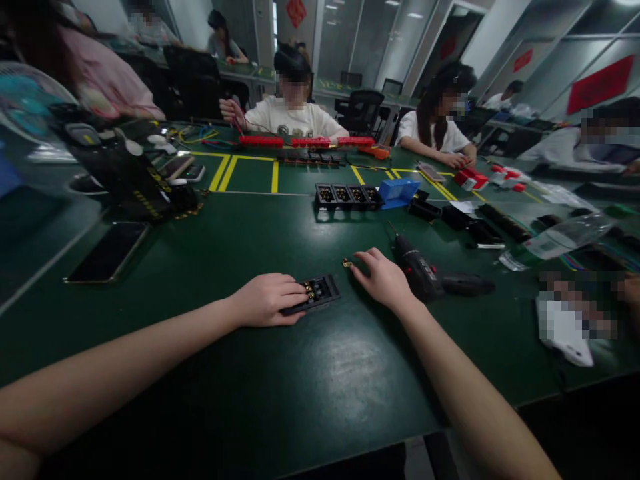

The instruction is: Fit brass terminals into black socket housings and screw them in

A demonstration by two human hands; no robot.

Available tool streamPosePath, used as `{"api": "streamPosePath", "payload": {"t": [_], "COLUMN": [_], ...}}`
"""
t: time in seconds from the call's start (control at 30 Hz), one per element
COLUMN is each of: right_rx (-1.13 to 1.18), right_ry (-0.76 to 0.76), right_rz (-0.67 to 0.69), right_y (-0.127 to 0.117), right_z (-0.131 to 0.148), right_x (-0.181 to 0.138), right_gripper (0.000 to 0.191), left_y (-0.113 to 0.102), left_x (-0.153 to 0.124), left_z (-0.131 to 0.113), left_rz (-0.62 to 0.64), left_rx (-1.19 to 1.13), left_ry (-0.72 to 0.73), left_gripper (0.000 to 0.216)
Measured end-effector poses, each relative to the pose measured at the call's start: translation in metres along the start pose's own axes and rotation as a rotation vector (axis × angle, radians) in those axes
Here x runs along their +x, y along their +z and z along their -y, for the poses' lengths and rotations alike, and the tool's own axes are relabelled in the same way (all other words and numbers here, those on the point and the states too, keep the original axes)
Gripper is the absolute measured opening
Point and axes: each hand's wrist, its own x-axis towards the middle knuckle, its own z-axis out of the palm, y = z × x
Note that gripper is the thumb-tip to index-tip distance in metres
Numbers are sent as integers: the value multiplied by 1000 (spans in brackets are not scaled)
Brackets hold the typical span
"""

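My left hand (267, 300) lies on the green table (300, 373) with its fingers curled round the left end of a small black socket part (317, 293) that has brass contacts in it. My right hand (383, 277) rests palm down just right of that part, and its fingertips touch a tiny brass piece (346, 263) on the table. A black electric screwdriver (425, 270) lies right beside my right hand.
A row of black socket parts (347, 195) and a blue box (399, 191) stand further back. A phone (107, 252) lies at the left, black parts (480, 230) and plastic bags (565, 237) at the right. Several people sit round the table with red strips (310, 141).
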Motion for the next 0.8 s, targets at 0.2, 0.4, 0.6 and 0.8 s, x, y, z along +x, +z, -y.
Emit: {"api": "streamPosePath", "payload": {"t": [0.2, 0.4, 0.6, 0.8], "right_rx": [108, 50, -157, -99], "right_ry": [-117, -132, 210, 204], "right_rz": [22, 57, 15, 42], "right_y": [15, 0, -8, -4], "right_z": [6, -2, -35, -40], "right_x": [-9, -18, -21, -19], "right_gripper": [24, 27, 34, 26], "left_y": [-1, -1, -1, 0], "left_x": [1, -1, 0, 0], "left_z": [-2, -1, -1, -1], "left_rz": [36, 63, 60, 60], "left_rx": [-2, -20, -22, -21], "left_ry": [-43, -39, -42, -36], "left_gripper": [24, 24, 24, 24]}}
